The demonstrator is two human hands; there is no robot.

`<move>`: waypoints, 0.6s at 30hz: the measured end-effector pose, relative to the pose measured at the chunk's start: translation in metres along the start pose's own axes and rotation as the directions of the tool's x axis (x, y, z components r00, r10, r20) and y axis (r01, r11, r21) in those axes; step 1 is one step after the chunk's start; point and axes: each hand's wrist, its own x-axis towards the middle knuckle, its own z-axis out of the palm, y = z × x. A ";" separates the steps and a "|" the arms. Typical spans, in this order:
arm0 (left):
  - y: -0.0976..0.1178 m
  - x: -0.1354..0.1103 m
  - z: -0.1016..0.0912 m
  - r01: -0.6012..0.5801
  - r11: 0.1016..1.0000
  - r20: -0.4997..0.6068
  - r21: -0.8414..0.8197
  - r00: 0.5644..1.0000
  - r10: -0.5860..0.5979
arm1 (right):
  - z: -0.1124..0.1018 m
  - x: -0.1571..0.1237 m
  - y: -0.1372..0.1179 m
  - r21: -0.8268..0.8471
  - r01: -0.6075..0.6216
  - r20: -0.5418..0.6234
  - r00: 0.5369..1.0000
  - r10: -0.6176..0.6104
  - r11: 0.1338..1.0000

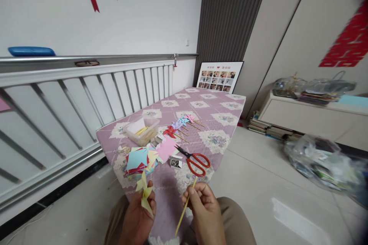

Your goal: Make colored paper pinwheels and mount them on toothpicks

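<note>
My left hand point(140, 214) holds a folded yellow paper pinwheel point(145, 193) over the near edge of the table. In my right hand point(202, 206) a thin wooden stick point(183, 214) is pinched between thumb and fingers, slanting down to the left. Red-handled scissors point(192, 159) lie on the cloth just beyond my right hand. A small open box of metal pins point(176, 162) sits beside them. Past my left hand is a stack of coloured paper squares point(137, 159). Finished pinwheels on sticks, among them a red one point(170, 131), lie in a row farther back.
A clear plastic box point(143, 138) with sticks stands at the table's left side. The table wears a purple floral cloth point(198, 105). A white radiator point(115, 92) runs along the left, and a framed photo board point(220, 76) leans at the far end. Plastic bags point(319, 164) lie on the floor at right.
</note>
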 end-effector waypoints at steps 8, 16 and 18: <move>-0.013 -0.007 0.019 -0.036 0.989 0.022 0.145 0.999 0.033 | 0.002 -0.002 0.006 -0.045 -0.067 0.033 0.997 0.069 0.997; -0.017 -0.009 0.039 -0.064 0.927 0.326 0.370 0.943 -0.065 | 0.004 -0.006 0.015 -0.209 -0.134 0.180 0.968 0.173 0.969; -0.016 -0.008 0.040 -0.070 0.894 0.331 0.443 0.939 -0.091 | 0.008 -0.009 0.013 -0.201 -0.153 0.224 0.954 0.198 0.968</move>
